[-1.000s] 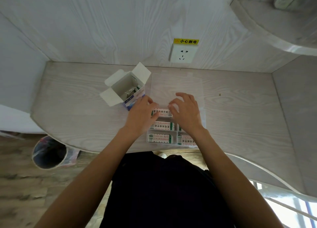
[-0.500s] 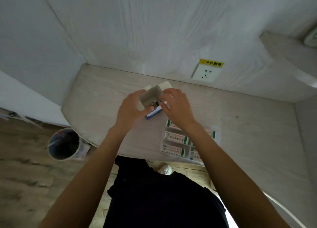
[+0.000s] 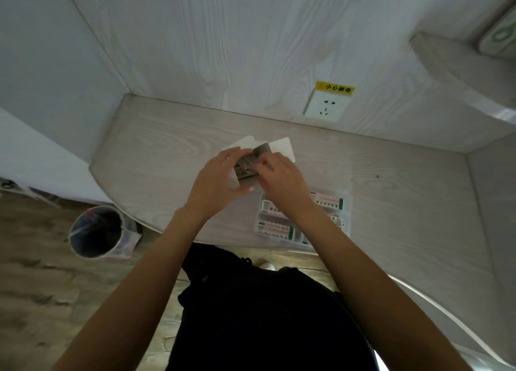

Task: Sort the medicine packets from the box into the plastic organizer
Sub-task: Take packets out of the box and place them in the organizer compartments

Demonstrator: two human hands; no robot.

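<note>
Step in hand: withdrawal of packets from the box (image 3: pixel 252 162). The box is held over the desk (image 3: pixel 167 152), at roughly 12 o'clock from the person, its white flaps open toward the wall.

Left hand (image 3: pixel 220 180): curled round the left side and underside of the box and supporting it. Right hand (image 3: pixel 279 175): at the open mouth of the box, fingers bent onto a bundle of medicine packets (image 3: pixel 247 166) that shows there. Whether the fingers have closed on the bundle or only touch it cannot be told; blur hides the fingertips. The two hands are close together, with only the box between them.

The plastic organizer (image 3: pixel 346 203) lies flat on the desk at about 4 o'clock from the box, near the desk's front edge and partly under the right forearm. Sorted packets (image 3: pixel 275 229) already occupy several of its compartments; free compartments cannot be confirmed.

Judged next move: draw the bundle clear of the box while the left hand steadies the box, then carry one packet toward 4 o'clock and lay it flat in a compartment. The move calls for a firm pinch, since the packets look thin and prone to slipping.
</note>
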